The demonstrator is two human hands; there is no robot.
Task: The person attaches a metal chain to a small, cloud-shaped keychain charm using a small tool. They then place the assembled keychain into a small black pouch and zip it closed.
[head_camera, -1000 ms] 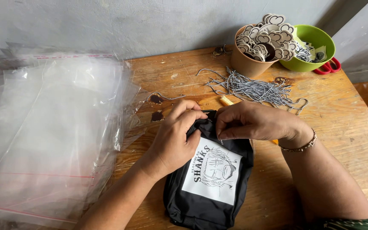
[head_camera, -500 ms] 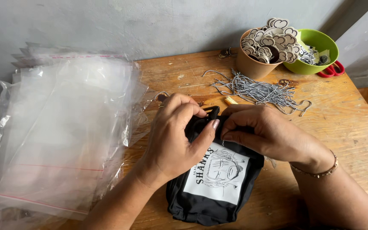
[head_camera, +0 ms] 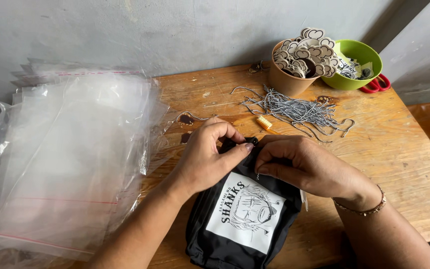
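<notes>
Both hands meet at the top edge of a folded black shirt (head_camera: 240,219) lying on the wooden table (head_camera: 399,144). What the left hand (head_camera: 207,157) and right hand (head_camera: 307,167) pinch there is mostly hidden by curled fingers; something small and metallic shows. Its lower edge is cut off. White printed drawing on front. Clear plastic bags (head_camera: 70,154) lie stacked just beside it.
</notes>
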